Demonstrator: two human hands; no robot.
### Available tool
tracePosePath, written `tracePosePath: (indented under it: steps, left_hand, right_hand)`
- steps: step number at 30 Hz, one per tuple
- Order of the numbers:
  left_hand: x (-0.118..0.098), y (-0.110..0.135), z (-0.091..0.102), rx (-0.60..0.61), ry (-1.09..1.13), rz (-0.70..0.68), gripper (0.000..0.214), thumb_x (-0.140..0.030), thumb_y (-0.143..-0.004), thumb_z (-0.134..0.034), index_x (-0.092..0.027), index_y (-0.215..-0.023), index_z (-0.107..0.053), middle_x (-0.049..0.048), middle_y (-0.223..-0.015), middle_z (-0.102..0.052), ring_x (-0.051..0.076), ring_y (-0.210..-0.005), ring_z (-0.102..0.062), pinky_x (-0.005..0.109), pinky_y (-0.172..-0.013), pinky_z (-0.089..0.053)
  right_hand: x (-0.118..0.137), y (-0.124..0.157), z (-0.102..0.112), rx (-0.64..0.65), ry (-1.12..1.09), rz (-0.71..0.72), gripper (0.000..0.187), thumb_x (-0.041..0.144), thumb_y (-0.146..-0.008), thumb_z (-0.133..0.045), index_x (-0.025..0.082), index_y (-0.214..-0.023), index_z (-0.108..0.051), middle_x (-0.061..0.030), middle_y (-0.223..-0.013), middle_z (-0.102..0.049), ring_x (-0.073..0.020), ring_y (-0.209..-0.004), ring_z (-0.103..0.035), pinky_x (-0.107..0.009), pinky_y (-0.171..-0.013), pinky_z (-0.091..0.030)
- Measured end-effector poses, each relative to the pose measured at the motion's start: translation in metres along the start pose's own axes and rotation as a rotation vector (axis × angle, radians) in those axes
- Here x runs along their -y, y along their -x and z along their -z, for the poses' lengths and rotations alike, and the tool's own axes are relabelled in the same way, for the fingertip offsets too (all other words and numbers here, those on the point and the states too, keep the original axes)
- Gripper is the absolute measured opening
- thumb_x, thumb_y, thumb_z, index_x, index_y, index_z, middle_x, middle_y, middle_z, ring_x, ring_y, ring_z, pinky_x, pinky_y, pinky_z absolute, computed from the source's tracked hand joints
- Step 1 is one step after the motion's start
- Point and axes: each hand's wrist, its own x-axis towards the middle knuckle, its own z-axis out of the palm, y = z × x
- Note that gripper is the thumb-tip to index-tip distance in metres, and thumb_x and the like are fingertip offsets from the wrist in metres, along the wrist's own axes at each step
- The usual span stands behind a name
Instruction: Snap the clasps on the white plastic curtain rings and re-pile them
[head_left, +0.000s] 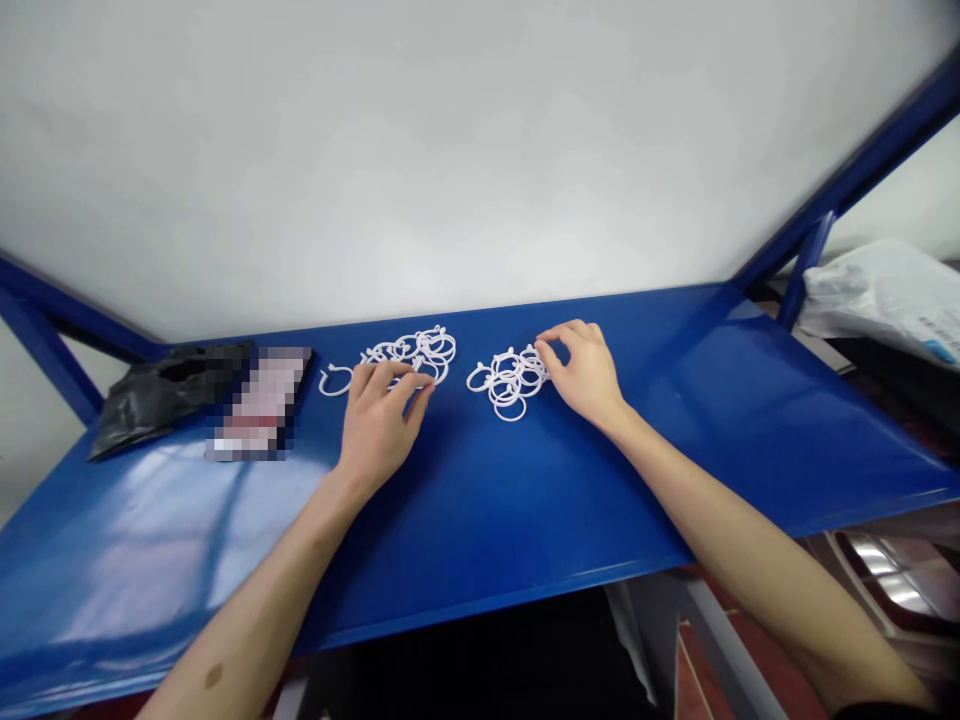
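Two piles of thin white plastic rings with small knobbed ends lie on the blue table (pixel 480 520). My left hand (pixel 381 418) reaches over the near edge of the left pile of rings (pixel 442 352). Its thumb and forefinger pinch at the rim of one white ring. At the right pile of rings (pixel 508 388), my right hand (pixel 585 370) comes in from the right side. Thumb and forefinger are closed together at the pile's upper edge, and whatever is between the tips is too small to make out. A single ring (pixel 334 381) lies apart, left of my left hand.
A black plastic bag (pixel 142 405) and a blurred-out flat rectangular object (pixel 262 400) lie at the table's left. Blue frame bars (pixel 862 170) rise at both sides against a pale wall (pixel 450 150). Beyond the right edge sits a whitish plastic bag (pixel 892 290).
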Motion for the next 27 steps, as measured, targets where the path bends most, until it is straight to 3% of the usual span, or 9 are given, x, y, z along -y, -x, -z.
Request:
tracePosePath:
  steps: [4,8,12,15,18,21,24,27]
  left_hand:
    - [-0.012,0.000,0.006,0.009,0.072,-0.063,0.010,-0.020,-0.094,-0.062,-0.024,-0.099,-0.070,0.0018,-0.078,-0.067,0.020,-0.078,-0.053,0.035,-0.077,-0.046]
    - [-0.024,0.002,0.008,0.011,0.119,-0.158,0.014,-0.017,-0.093,-0.064,-0.023,-0.104,-0.070,-0.0001,-0.072,-0.069,0.018,-0.076,-0.056,0.033,-0.072,-0.046]
    - [-0.033,0.004,0.008,0.077,0.194,-0.261,0.016,-0.014,-0.092,-0.064,-0.021,-0.106,-0.069,0.0019,-0.089,-0.075,0.018,-0.082,-0.060,0.033,-0.077,-0.049]
    - [-0.037,0.004,0.007,0.086,0.239,-0.248,0.016,-0.014,-0.093,-0.062,-0.021,-0.106,-0.069,0.0030,-0.090,-0.074,0.017,-0.082,-0.061,0.033,-0.078,-0.051]
    - [-0.043,0.005,0.008,0.063,0.339,-0.143,0.015,-0.017,-0.094,-0.061,-0.022,-0.106,-0.067,0.0028,-0.090,-0.073,0.015,-0.081,-0.064,0.029,-0.075,-0.052]
    - [-0.048,0.006,0.009,0.028,0.452,0.121,0.011,-0.023,-0.095,-0.061,-0.021,-0.105,-0.062,0.0015,-0.088,-0.073,0.013,-0.076,-0.067,0.025,-0.072,-0.053]
    - [-0.051,0.004,0.011,0.150,0.544,0.312,0.012,-0.031,-0.096,-0.059,-0.020,-0.098,-0.064,0.0014,-0.086,-0.075,0.013,-0.074,-0.070,0.022,-0.065,-0.052]
    - [-0.052,0.002,0.012,0.261,0.619,0.364,0.018,-0.033,-0.098,-0.056,-0.021,-0.092,-0.068,0.0002,-0.082,-0.076,0.014,-0.075,-0.071,0.021,-0.061,-0.049]
  right_hand:
    - [0.017,0.006,0.007,0.022,-0.091,0.120,0.013,0.029,-0.097,-0.058,0.022,-0.097,-0.070,-0.0073,-0.099,-0.071,-0.0255,-0.096,-0.060,-0.045,-0.090,-0.050]
    - [0.045,0.023,0.007,0.212,-0.285,0.210,0.016,0.033,-0.099,-0.057,0.022,-0.107,-0.065,-0.0063,-0.102,-0.072,-0.0216,-0.096,-0.065,-0.040,-0.088,-0.052]
    - [0.064,0.043,-0.001,0.378,-0.453,0.101,0.021,0.036,-0.100,-0.054,0.021,-0.115,-0.057,-0.0027,-0.091,-0.072,-0.0172,-0.081,-0.069,-0.032,-0.075,-0.055]
    - [0.068,0.051,-0.003,0.362,-0.518,0.032,0.024,0.033,-0.101,-0.050,0.024,-0.123,-0.048,0.0015,-0.083,-0.071,-0.0160,-0.076,-0.070,-0.030,-0.071,-0.055]
    - [0.067,0.052,0.000,0.300,-0.518,0.046,0.029,0.030,-0.100,-0.050,0.025,-0.129,-0.046,0.0033,-0.079,-0.068,-0.0153,-0.074,-0.070,-0.029,-0.069,-0.055]
    - [0.065,0.051,0.004,0.288,-0.496,0.105,0.029,0.026,-0.100,-0.050,0.026,-0.129,-0.052,0.0037,-0.079,-0.068,-0.0136,-0.072,-0.070,-0.026,-0.067,-0.055]
    - [0.065,0.051,0.003,0.313,-0.473,0.177,0.030,0.023,-0.099,-0.052,0.025,-0.129,-0.056,0.0038,-0.078,-0.069,-0.0122,-0.068,-0.070,-0.024,-0.064,-0.055]
    - [0.064,0.051,0.000,0.293,-0.444,0.237,0.029,0.023,-0.100,-0.051,0.025,-0.128,-0.060,0.0005,-0.089,-0.074,-0.0128,-0.076,-0.072,-0.025,-0.069,-0.057]
